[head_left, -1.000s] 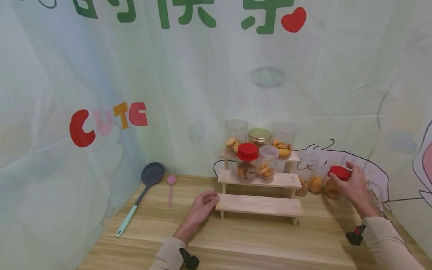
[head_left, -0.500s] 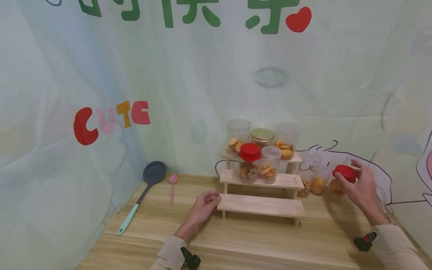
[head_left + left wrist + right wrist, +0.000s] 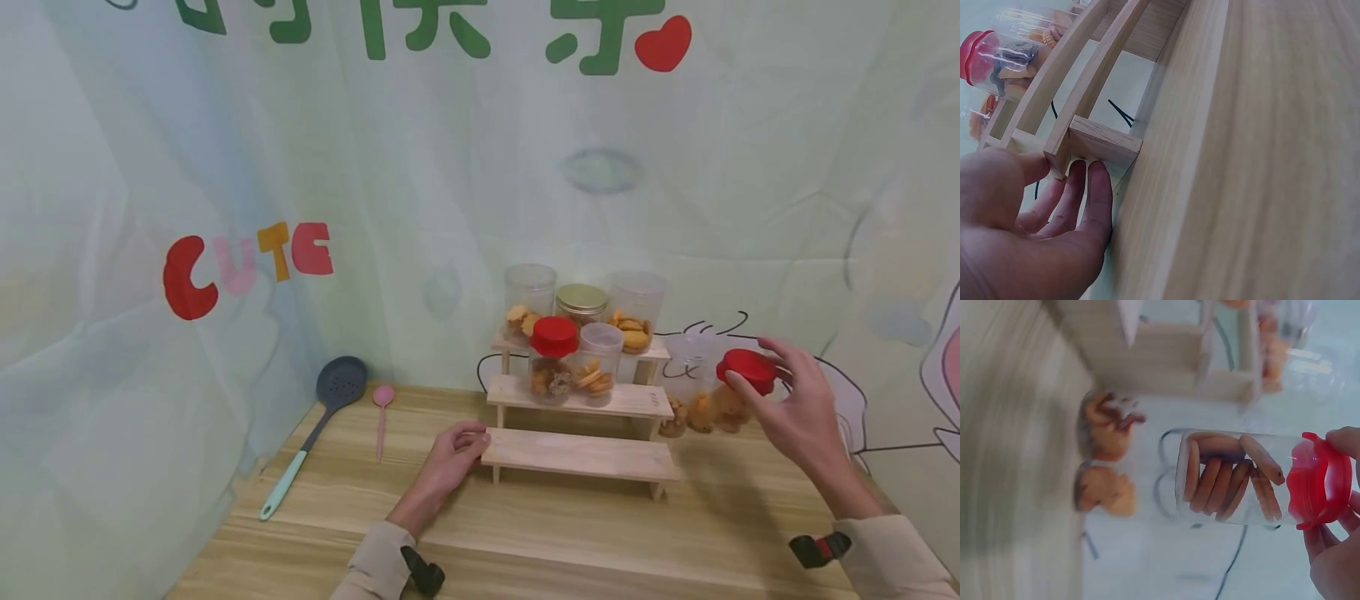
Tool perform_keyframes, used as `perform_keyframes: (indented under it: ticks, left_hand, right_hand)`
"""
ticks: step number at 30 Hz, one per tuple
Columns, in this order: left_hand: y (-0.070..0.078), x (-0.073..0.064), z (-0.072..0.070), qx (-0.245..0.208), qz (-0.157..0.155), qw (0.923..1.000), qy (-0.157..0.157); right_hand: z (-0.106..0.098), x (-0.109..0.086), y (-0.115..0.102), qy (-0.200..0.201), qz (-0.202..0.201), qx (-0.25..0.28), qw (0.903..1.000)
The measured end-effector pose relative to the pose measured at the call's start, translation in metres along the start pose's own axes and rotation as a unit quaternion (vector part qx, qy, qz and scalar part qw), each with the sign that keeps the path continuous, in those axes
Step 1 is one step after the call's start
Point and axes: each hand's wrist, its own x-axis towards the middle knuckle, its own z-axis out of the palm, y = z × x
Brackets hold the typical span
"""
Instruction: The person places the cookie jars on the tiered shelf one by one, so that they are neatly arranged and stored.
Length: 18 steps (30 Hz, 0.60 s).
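My right hand (image 3: 798, 408) grips the red lid (image 3: 747, 369) of a clear jar of cookies. In the right wrist view this cookie jar (image 3: 1229, 478) hangs off the table, finger-shaped cookies inside. My left hand (image 3: 447, 458) holds the left end of a three-tier wooden display stand (image 3: 577, 454), thumb on the bottom step's edge and fingers below it, as the left wrist view shows. On the middle step stand a red-lidded jar (image 3: 553, 362) and a clear-lidded jar (image 3: 597, 367). The top step bears a gold-lidded jar (image 3: 582, 302) between two clear-lidded ones.
Right of the stand, more cookie jars (image 3: 672, 417) stand on the table (image 3: 570, 533), partly behind the held jar. A slotted turner (image 3: 322, 421) and a pink spoon (image 3: 382, 408) lie at the left. A printed curtain (image 3: 420, 208) hangs behind.
My right hand has lifted the red-lidded cookie jar off the table and carried it left toward the stand. My left hand stays at the stand's end.
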Motion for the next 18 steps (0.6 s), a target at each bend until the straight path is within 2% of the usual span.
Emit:
perform_keyframes:
  ticks: [10,18]
  left_hand:
    - [-0.001,0.001,-0.001,0.001,0.006,1.0000,-0.001]
    - [-0.002,0.000,-0.002,-0.001,0.008,1.0000,-0.005]
  right_hand:
    - [0.009,0.003,-0.049,0.001,-0.058,0.040,0.9975]
    - [0.031,0.007,-0.072,-0.001,-0.093,0.071,0.9932]
